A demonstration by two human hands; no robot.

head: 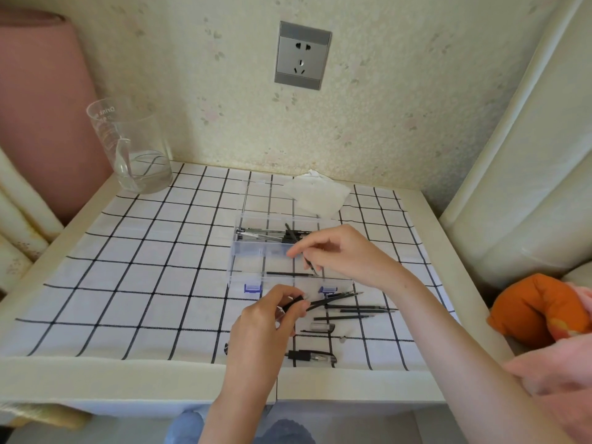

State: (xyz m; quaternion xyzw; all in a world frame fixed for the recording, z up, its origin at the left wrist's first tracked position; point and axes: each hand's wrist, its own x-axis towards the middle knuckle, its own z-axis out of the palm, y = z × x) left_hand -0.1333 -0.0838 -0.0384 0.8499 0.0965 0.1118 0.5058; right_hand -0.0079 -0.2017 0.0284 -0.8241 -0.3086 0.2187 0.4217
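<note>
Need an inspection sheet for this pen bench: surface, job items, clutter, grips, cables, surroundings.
surface: cream table under a white cloth with black grid lines.
job's things: clear plastic box with blue latches, pens inside; loose black refills and pen parts lie in front of it.
clutter: crumpled white tissue; clear glass measuring jug with some water.
grips: left hand holds a short black pen piece; right hand pinches a thin black refill.
cables: nothing seen.
surroundings: grey wall socket; orange cushion; pink roll.
</note>
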